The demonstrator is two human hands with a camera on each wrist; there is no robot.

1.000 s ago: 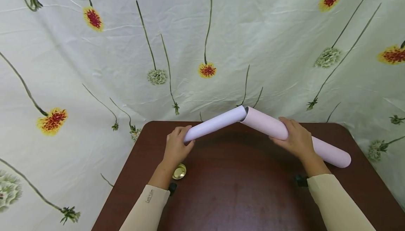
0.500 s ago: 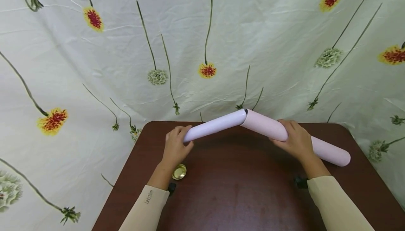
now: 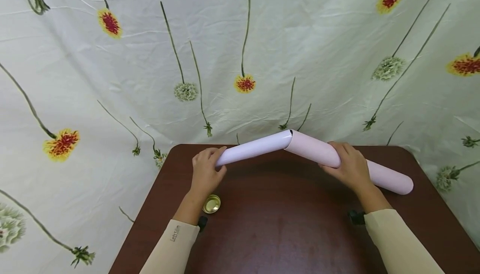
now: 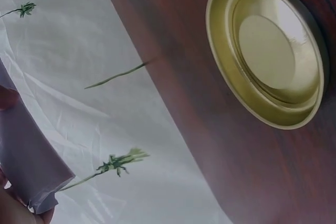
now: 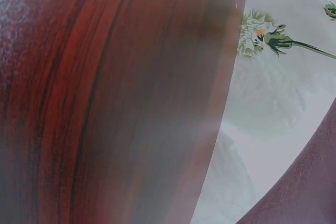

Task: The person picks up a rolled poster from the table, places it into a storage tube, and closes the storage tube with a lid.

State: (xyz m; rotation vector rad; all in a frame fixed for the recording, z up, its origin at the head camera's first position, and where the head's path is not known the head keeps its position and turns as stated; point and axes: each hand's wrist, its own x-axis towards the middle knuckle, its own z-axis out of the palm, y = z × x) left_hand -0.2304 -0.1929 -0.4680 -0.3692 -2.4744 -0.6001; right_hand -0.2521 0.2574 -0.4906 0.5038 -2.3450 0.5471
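Note:
My left hand (image 3: 205, 171) grips the near end of a thin white paper roll (image 3: 255, 147), thumb below and fingers over the top. In the left wrist view, the roll (image 4: 29, 145) shows at the lower left edge with fingertips round it. A thicker pale pink tube (image 3: 313, 151) is held by my right hand (image 3: 350, 165) near its middle, fingers over it and thumb underneath. The roll's right end meets the tube's left mouth, the two forming a shallow peak with a dark gap at the top. The tube (image 5: 304, 182) crosses the right wrist view's lower right corner.
A shallow round gold dish or lid (image 3: 212, 204) lies on the dark red-brown table (image 3: 277, 232), just right of my left forearm. Behind the table hangs a white cloth (image 3: 225, 111) printed with flowers. The tube's right end reaches toward the table's right side.
The roll's right end has come down slightly, and the dark opening at the tube's mouth has narrowed. My left hand has shifted a little left; the tube's right end has risen slightly.

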